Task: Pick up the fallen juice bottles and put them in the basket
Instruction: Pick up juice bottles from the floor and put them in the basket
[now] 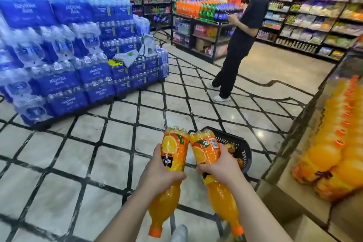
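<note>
My left hand [158, 171] grips an orange juice bottle [172, 149] around its label, base pointing away and orange cap toward me. My right hand [220, 167] grips a second orange juice bottle [205, 148] the same way, cap near the bottom edge. Both bottles are held side by side above the tiled floor. Just beyond them a black plastic basket [244, 151] sits on the floor, partly hidden by the right bottle and hand; something orange shows inside it.
A low shelf [294, 180] on the right carries rows of orange juice bottles [337, 143]. A tall stack of blue water packs [64, 61] fills the left. A person in dark clothes [241, 37] stands ahead beside a drinks rack [204, 19].
</note>
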{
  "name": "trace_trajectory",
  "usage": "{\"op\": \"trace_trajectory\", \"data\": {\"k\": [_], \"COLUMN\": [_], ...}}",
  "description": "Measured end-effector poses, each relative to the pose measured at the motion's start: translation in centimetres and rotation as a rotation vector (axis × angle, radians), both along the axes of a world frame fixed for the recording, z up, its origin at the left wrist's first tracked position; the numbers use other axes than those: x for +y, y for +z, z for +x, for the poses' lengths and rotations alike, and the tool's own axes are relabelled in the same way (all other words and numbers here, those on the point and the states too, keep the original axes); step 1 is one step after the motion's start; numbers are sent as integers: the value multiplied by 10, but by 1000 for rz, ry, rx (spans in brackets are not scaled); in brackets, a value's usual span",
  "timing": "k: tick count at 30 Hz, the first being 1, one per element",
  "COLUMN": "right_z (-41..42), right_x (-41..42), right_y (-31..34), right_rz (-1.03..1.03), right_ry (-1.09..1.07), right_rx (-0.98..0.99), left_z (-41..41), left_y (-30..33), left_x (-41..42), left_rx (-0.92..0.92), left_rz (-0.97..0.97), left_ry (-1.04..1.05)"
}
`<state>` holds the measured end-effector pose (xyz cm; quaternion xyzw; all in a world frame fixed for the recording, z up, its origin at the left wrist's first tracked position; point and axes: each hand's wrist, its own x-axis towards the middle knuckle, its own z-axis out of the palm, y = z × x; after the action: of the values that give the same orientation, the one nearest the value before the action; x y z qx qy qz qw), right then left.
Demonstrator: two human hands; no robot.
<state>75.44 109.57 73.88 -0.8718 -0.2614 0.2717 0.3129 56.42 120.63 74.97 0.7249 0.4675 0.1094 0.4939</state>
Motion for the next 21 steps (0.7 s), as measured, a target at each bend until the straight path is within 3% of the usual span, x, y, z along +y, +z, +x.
{"op": "trace_trajectory", "data": {"k": [10, 21], "right_z": [158, 324], "right_x": [159, 232], "right_y": [-32, -55], "right_rz": [35, -46], "right_ry": [-77, -313], "right_rx": [23, 40], "left_z": [173, 379], "left_y": [-30, -65], "left_x": [165, 281], "left_rx": [37, 95], "left_rz": [8, -36], "left_ry": [-49, -292]}}
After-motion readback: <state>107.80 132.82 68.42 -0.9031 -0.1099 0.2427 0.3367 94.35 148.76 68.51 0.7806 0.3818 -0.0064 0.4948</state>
